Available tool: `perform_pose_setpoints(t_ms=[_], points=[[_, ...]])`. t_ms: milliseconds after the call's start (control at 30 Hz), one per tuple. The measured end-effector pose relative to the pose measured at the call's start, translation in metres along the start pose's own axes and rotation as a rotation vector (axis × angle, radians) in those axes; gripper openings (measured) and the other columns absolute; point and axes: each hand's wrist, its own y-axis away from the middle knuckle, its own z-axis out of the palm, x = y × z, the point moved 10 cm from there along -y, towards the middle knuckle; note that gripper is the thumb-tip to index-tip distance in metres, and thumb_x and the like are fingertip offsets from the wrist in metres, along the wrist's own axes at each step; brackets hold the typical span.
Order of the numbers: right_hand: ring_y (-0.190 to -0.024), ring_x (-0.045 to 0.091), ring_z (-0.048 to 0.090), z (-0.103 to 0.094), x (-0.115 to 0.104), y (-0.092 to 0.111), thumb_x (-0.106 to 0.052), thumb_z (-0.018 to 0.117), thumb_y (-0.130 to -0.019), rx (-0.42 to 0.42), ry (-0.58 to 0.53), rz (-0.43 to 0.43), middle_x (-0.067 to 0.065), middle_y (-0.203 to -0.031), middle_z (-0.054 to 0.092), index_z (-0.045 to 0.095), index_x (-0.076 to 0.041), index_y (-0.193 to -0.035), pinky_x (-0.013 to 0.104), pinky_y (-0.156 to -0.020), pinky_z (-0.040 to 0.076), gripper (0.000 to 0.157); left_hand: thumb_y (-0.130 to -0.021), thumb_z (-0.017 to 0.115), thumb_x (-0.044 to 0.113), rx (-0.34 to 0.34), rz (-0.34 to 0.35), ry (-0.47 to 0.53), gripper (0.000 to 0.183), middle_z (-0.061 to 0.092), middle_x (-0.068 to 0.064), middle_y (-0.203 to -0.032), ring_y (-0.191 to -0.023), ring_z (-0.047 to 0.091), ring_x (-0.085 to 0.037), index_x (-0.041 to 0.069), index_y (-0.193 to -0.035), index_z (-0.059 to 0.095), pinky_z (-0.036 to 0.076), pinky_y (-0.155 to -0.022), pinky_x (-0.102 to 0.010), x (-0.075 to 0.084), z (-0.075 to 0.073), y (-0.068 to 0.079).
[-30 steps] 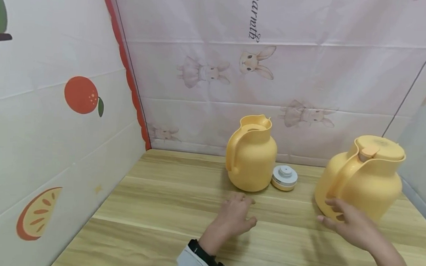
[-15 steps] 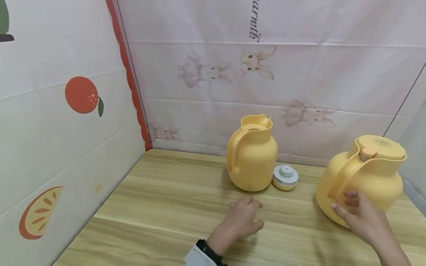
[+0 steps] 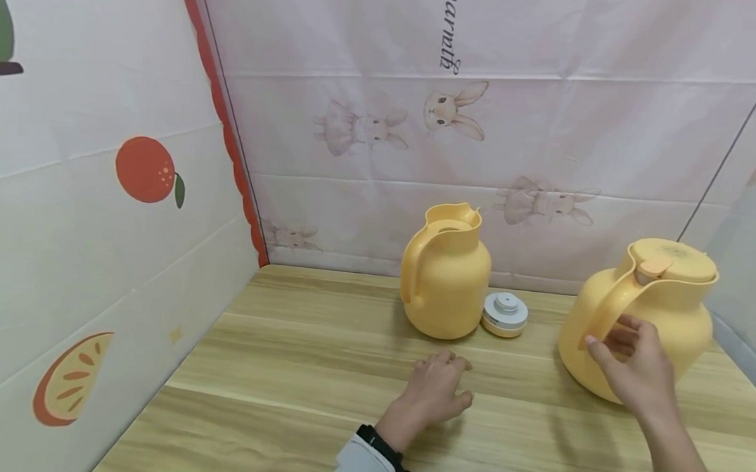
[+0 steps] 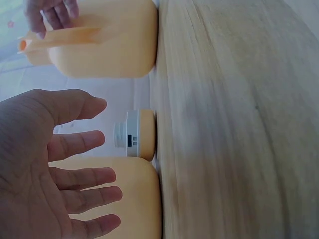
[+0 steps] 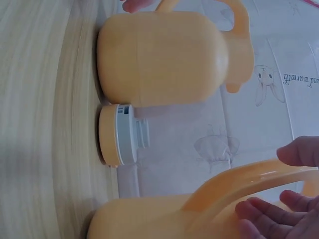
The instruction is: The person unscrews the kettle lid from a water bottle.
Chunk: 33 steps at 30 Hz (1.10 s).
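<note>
My right hand (image 3: 641, 367) is at the handle (image 3: 610, 309) of a yellow vacuum jug (image 3: 678, 330) on the right, its lid with a thumb lever in place. In the right wrist view the thumb lies to one side of that handle and the loosely bent fingers (image 5: 264, 216) to the other, without closing round it. Over the table, my left hand (image 3: 434, 390) holds nothing, fingers spread. It is in front of a second yellow jug (image 3: 448, 288), whose top has no lid on it. Beside that jug a grey and yellow stopper lid (image 3: 505, 314) lies upside down.
The wood-grain table (image 3: 296, 373) meets a pink rabbit-printed backdrop (image 3: 366, 214) behind the jugs. A fruit-printed wall covering (image 3: 130, 253) borders it on the left, and a pale wall (image 3: 750, 273) stands close to the right jug.
My right hand has moved up the front of the right jug to its handle. My left hand has shifted slightly to the right. Both jugs and the lid stay in place.
</note>
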Motion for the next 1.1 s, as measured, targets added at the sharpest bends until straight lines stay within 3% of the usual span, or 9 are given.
perform_pose_setpoints(t_ms=[67,167,300,400,500,600,733,900,1100], points=[[-0.08,-0.01,0.044,0.002,-0.002,-0.001,-0.02,0.061,-0.086,0.014,-0.033,-0.015,0.033,-0.109,0.053,0.03,0.01,-0.13,0.003,-0.064,0.038,0.062,-0.08,0.065,0.034,0.001,0.002,0.003,0.04,0.054,-0.004,-0.117,-0.105,0.049,-0.017,0.019,-0.116,0.059,0.045,-0.082,-0.037,0.001,0.001,-0.001],[-0.083,-0.011,0.044,0.007,-0.005,-0.001,-0.018,0.06,-0.086,0.026,-0.067,-0.039,0.026,-0.107,0.053,0.032,0.01,-0.128,0.003,-0.067,0.038,0.058,-0.08,0.064,0.034,0.004,0.004,0.01,0.04,0.054,-0.003,-0.116,-0.104,0.049,-0.015,0.02,-0.116,0.059,0.044,-0.082,-0.035,0.003,0.003,-0.003],[-0.082,-0.008,0.048,0.011,-0.004,-0.004,-0.015,0.059,-0.087,0.079,-0.121,-0.041,-0.002,-0.099,0.057,0.036,0.008,-0.121,0.005,-0.067,0.04,0.047,-0.081,0.064,0.033,-0.004,0.004,0.035,0.039,0.054,-0.001,-0.116,-0.104,0.048,-0.014,0.02,-0.117,0.058,0.044,-0.083,-0.035,0.006,0.005,-0.006],[-0.075,-0.004,0.052,0.012,0.0,-0.006,-0.012,0.058,-0.087,0.166,-0.171,-0.003,-0.016,-0.088,0.053,0.039,0.003,-0.115,0.006,-0.062,0.042,0.037,-0.081,0.064,0.033,-0.008,0.008,0.049,0.038,0.054,-0.001,-0.116,-0.104,0.049,-0.014,0.019,-0.116,0.058,0.043,-0.085,-0.035,0.008,0.005,-0.007],[-0.071,0.005,0.05,0.013,0.007,-0.007,-0.012,0.055,-0.086,0.253,-0.176,0.071,-0.005,-0.087,0.052,0.039,0.001,-0.114,0.012,-0.059,0.04,0.034,-0.081,0.063,0.034,-0.006,0.016,0.046,0.038,0.054,-0.002,-0.117,-0.105,0.049,-0.015,0.019,-0.116,0.058,0.043,-0.086,-0.035,0.011,0.006,-0.008],[-0.081,0.016,0.048,0.015,0.012,-0.007,-0.012,0.052,-0.085,0.314,-0.171,0.129,0.009,-0.095,0.048,0.035,0.002,-0.118,0.024,-0.066,0.04,0.04,-0.081,0.063,0.034,-0.01,0.015,0.041,0.038,0.054,-0.003,-0.117,-0.105,0.049,-0.016,0.02,-0.116,0.058,0.044,-0.086,-0.036,0.012,0.008,-0.009],[-0.091,0.031,0.046,0.019,0.01,-0.01,-0.009,0.048,-0.086,0.358,-0.172,0.111,0.022,-0.102,0.045,0.029,0.007,-0.121,0.042,-0.072,0.039,0.044,-0.081,0.063,0.034,-0.018,0.009,0.042,0.037,0.054,-0.002,-0.117,-0.105,0.049,-0.016,0.02,-0.116,0.058,0.044,-0.085,-0.036,0.012,0.01,-0.009],[-0.084,0.038,0.048,0.019,0.007,-0.012,-0.008,0.048,-0.085,0.421,-0.145,0.065,0.027,-0.096,0.046,0.028,0.01,-0.12,0.049,-0.068,0.04,0.044,-0.082,0.064,0.033,-0.029,0.011,0.064,0.036,0.054,-0.002,-0.117,-0.106,0.048,-0.015,0.02,-0.115,0.059,0.044,-0.085,-0.036,0.012,0.011,-0.011],[-0.078,0.04,0.048,0.015,0.01,-0.01,-0.011,0.048,-0.085,0.466,-0.121,0.073,0.029,-0.089,0.047,0.03,0.011,-0.117,0.054,-0.064,0.038,0.042,-0.082,0.063,0.033,-0.035,0.013,0.068,0.037,0.054,-0.002,-0.117,-0.106,0.048,-0.014,0.02,-0.116,0.059,0.044,-0.086,-0.036,0.013,0.012,-0.012]])
